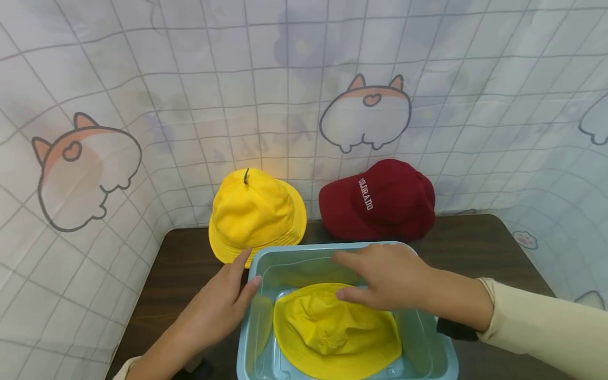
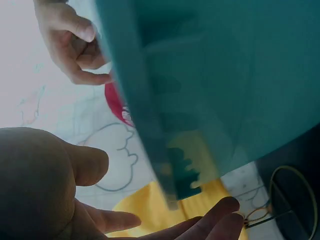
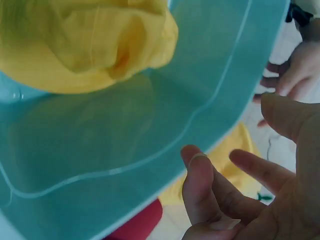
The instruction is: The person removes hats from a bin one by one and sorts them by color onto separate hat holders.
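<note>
A yellow brimmed hat (image 1: pixel 332 332) lies crumpled inside a light blue plastic bin (image 1: pixel 250 316). Over the bin, my right hand (image 1: pixel 394 275) hovers above the hat's far right side with its fingers loosely bent and nothing held. My left hand (image 1: pixel 214 311) is beside the bin's left wall, fingers extended and grasping nothing; whether it touches the rim I cannot tell. Behind the bin's far left corner sits a second yellow hat (image 1: pixel 252 211) with a small green stem on top. In the right wrist view, the crumpled hat (image 3: pixel 115 40) shows within the bin's walls.
A dark red cap (image 1: pixel 389 203) lettered COLORADO rests behind the bin, against the backdrop. The dark wood table (image 1: pixel 161 285) is bordered at the back and sides by a white gridded curtain (image 1: pixel 214 95) with cartoon animal prints.
</note>
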A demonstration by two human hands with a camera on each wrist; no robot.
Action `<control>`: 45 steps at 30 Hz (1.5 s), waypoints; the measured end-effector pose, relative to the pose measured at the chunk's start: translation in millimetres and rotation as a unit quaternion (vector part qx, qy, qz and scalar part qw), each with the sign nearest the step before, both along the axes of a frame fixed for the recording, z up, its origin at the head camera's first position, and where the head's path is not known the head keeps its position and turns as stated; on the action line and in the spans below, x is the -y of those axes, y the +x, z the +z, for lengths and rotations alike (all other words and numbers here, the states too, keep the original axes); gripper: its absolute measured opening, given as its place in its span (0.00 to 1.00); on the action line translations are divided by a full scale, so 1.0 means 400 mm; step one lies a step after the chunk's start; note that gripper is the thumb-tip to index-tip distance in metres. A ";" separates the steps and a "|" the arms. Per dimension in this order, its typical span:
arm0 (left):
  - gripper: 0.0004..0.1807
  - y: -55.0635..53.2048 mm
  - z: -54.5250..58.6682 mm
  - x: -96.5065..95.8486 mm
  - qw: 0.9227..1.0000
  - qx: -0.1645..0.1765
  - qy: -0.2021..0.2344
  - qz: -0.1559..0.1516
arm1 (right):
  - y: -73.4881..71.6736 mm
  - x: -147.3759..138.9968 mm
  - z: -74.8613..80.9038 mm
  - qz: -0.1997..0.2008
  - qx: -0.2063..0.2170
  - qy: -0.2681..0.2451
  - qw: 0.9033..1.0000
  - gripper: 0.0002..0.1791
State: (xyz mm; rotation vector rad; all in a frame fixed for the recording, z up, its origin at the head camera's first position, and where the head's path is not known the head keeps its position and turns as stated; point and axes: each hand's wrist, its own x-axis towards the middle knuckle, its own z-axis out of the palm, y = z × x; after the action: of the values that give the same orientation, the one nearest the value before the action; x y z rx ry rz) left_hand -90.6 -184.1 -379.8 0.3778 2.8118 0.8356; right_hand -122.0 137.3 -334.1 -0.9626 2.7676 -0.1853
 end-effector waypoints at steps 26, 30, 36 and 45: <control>0.39 0.031 -0.093 -0.036 0.999 0.005 0.016 0.032 | 0.027 0.060 -0.140 0.107 0.026 0.102 0.989 0.27; 0.38 0.033 -0.093 -0.040 0.999 0.002 0.004 0.034 | 0.032 0.060 -0.146 0.106 0.028 0.103 0.989 0.21; 0.38 0.031 -0.091 -0.041 0.999 -0.003 -0.026 0.028 | 0.041 0.055 -0.160 0.099 0.009 0.090 0.991 0.10; 0.39 0.025 -0.096 -0.035 1.000 0.013 -0.007 0.009 | 0.042 0.049 -0.160 0.100 -0.019 0.036 0.994 0.04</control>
State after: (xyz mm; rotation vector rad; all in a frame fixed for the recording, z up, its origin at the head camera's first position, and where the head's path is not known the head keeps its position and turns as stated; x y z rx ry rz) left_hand -80.5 -170.3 -418.2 0.3367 2.8003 0.8194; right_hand -105.2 117.8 -397.9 -1.2258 2.6688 -0.0362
